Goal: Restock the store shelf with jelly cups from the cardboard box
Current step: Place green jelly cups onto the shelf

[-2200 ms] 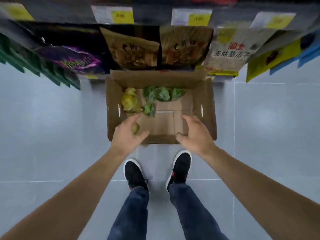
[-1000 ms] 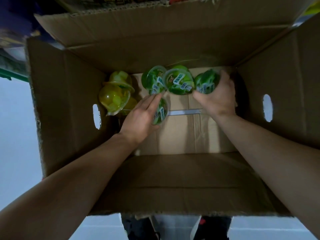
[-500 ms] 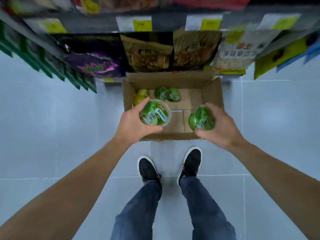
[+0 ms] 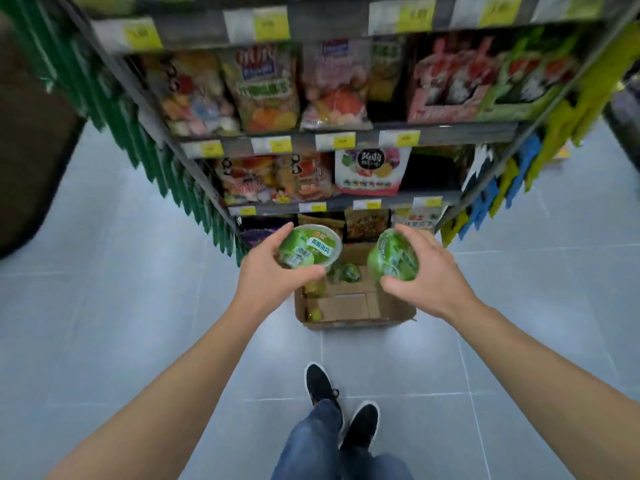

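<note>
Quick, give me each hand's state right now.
Left hand: holds a green jelly cup.
Right hand: holds another green jelly cup.

Colourful snack bags [image 4: 265,90] fill the upper tiers behind yellow price tags [image 4: 271,25], green packets [image 4: 166,174] hang at the left, and black shoes [image 4: 320,382] stand on the grey tiled floor [image 4: 104,306].
</note>
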Action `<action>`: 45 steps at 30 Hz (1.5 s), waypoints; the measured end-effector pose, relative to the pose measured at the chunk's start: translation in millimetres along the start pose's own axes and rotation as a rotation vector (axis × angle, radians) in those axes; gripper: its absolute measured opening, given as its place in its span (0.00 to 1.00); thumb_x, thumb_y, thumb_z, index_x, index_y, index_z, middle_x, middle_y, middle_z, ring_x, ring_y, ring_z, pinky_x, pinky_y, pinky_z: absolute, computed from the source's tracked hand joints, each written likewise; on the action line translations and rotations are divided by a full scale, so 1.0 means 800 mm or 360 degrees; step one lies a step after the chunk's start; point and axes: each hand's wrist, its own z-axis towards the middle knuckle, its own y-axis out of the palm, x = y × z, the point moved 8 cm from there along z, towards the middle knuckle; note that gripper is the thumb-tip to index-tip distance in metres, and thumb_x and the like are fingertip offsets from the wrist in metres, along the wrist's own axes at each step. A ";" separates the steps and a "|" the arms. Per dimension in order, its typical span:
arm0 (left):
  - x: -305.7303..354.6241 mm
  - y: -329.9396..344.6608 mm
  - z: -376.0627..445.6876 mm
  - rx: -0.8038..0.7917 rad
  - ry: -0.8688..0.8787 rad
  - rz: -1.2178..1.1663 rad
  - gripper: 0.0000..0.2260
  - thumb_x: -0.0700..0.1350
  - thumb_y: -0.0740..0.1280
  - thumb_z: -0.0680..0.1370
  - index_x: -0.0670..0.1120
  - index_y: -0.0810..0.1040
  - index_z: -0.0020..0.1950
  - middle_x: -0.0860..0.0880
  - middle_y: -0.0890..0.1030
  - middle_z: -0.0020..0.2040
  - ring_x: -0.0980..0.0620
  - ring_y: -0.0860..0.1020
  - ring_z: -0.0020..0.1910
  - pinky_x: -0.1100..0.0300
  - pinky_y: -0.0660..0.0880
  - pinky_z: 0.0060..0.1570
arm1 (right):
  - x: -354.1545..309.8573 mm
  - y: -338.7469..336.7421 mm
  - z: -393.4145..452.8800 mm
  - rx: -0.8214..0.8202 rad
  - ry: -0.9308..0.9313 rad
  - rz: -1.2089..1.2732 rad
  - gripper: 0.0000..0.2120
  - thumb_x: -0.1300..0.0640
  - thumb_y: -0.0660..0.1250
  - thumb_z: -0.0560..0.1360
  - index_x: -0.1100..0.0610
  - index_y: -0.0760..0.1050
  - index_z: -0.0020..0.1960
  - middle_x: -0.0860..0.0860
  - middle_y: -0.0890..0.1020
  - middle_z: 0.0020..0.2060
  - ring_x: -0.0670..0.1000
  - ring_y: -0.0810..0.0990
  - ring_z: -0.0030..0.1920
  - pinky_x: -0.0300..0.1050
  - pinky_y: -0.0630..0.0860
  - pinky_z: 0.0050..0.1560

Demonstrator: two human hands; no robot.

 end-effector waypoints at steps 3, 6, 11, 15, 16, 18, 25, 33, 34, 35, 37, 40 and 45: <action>0.065 -0.034 -0.030 0.0080 0.0104 -0.0016 0.47 0.60 0.82 0.57 0.54 0.71 0.74 0.54 0.80 0.62 0.55 0.80 0.58 0.52 0.78 0.60 | -0.050 -0.046 -0.023 0.0066 -0.0133 -0.0042 0.42 0.44 0.74 0.68 0.49 0.60 0.77 0.47 0.67 0.70 0.51 0.66 0.70 0.44 0.65 0.65; 0.131 -0.069 -0.046 0.0183 0.0209 -0.0011 0.47 0.64 0.79 0.57 0.53 0.72 0.74 0.54 0.80 0.62 0.54 0.80 0.58 0.51 0.78 0.60 | -0.097 -0.095 -0.032 0.0119 -0.0265 -0.0091 0.43 0.41 0.74 0.68 0.49 0.60 0.78 0.47 0.67 0.70 0.51 0.65 0.71 0.46 0.66 0.66; 0.230 -0.121 -0.062 0.0287 0.0409 -0.0038 0.44 0.64 0.79 0.59 0.53 0.73 0.73 0.53 0.80 0.61 0.54 0.80 0.56 0.52 0.80 0.56 | -0.174 -0.175 -0.038 0.0245 -0.0470 -0.0155 0.42 0.39 0.72 0.70 0.49 0.60 0.78 0.46 0.65 0.74 0.50 0.63 0.74 0.46 0.64 0.69; 0.281 -0.161 -0.052 0.0378 0.0476 -0.0095 0.46 0.69 0.76 0.57 0.54 0.74 0.72 0.54 0.80 0.61 0.52 0.81 0.56 0.49 0.79 0.59 | -0.225 -0.234 -0.035 0.0404 -0.0570 -0.0184 0.40 0.41 0.71 0.71 0.51 0.61 0.77 0.47 0.67 0.73 0.50 0.64 0.73 0.42 0.62 0.67; 0.294 -0.171 -0.047 0.0401 0.0507 -0.0103 0.46 0.70 0.76 0.57 0.55 0.74 0.72 0.55 0.79 0.63 0.51 0.81 0.57 0.48 0.79 0.59 | -0.237 -0.247 -0.032 0.0440 -0.0581 -0.0194 0.39 0.41 0.71 0.71 0.51 0.62 0.77 0.47 0.68 0.73 0.50 0.65 0.72 0.43 0.63 0.67; 0.323 -0.192 -0.035 0.0436 0.0571 -0.0143 0.46 0.70 0.75 0.57 0.55 0.74 0.72 0.54 0.79 0.63 0.50 0.81 0.57 0.48 0.79 0.59 | -0.262 -0.273 -0.022 0.0516 -0.0617 -0.0219 0.39 0.41 0.72 0.70 0.51 0.63 0.76 0.48 0.70 0.72 0.50 0.66 0.71 0.43 0.64 0.67; 0.412 -0.259 0.045 0.0482 0.0773 -0.0300 0.40 0.64 0.79 0.60 0.53 0.76 0.70 0.56 0.82 0.54 0.55 0.84 0.48 0.51 0.82 0.52 | -0.357 -0.344 0.051 0.0774 -0.0669 -0.0180 0.36 0.41 0.72 0.71 0.53 0.67 0.75 0.51 0.71 0.72 0.52 0.67 0.73 0.48 0.64 0.70; 0.475 -0.327 0.162 0.0411 0.0884 -0.0303 0.44 0.67 0.77 0.57 0.52 0.75 0.71 0.52 0.82 0.57 0.51 0.83 0.52 0.53 0.82 0.52 | -0.463 -0.387 0.142 0.1076 -0.0601 -0.0117 0.36 0.43 0.74 0.69 0.56 0.70 0.73 0.52 0.76 0.67 0.53 0.73 0.66 0.46 0.70 0.65; 0.480 -0.333 0.174 0.0407 0.0897 -0.0324 0.45 0.67 0.77 0.57 0.52 0.75 0.71 0.52 0.82 0.57 0.51 0.84 0.52 0.52 0.82 0.53 | -0.472 -0.388 0.152 0.1095 -0.0581 -0.0101 0.35 0.43 0.74 0.69 0.57 0.72 0.71 0.52 0.78 0.64 0.53 0.75 0.64 0.46 0.71 0.63; 0.484 -0.338 0.184 0.0405 0.0914 -0.0344 0.46 0.68 0.77 0.56 0.51 0.75 0.71 0.52 0.83 0.57 0.52 0.83 0.52 0.51 0.81 0.54 | -0.480 -0.388 0.162 0.1102 -0.0561 -0.0088 0.31 0.44 0.74 0.70 0.57 0.74 0.68 0.52 0.79 0.60 0.53 0.77 0.61 0.46 0.72 0.61; 0.489 -0.345 0.202 0.0376 0.0929 -0.0394 0.43 0.67 0.78 0.55 0.52 0.78 0.67 0.53 0.83 0.56 0.53 0.83 0.53 0.50 0.81 0.56 | -0.492 -0.387 0.181 0.1071 -0.0515 -0.0060 0.23 0.44 0.74 0.70 0.54 0.79 0.60 0.50 0.80 0.49 0.51 0.78 0.53 0.45 0.74 0.56; 0.496 -0.348 0.224 0.0303 0.0946 -0.0450 0.27 0.64 0.78 0.56 0.58 0.80 0.52 0.55 0.85 0.51 0.54 0.84 0.50 0.49 0.81 0.55 | -0.505 -0.392 0.207 0.1093 -0.0479 -0.0027 0.20 0.41 0.74 0.69 0.52 0.79 0.55 0.48 0.80 0.46 0.50 0.78 0.51 0.45 0.75 0.53; 0.506 -0.350 0.246 0.0287 0.0994 -0.0498 0.43 0.66 0.78 0.56 0.47 0.78 0.67 0.51 0.85 0.53 0.53 0.85 0.51 0.49 0.82 0.54 | -0.508 -0.397 0.242 0.1100 -0.0455 0.0019 0.27 0.36 0.74 0.64 0.52 0.81 0.56 0.47 0.83 0.50 0.51 0.81 0.53 0.51 0.78 0.57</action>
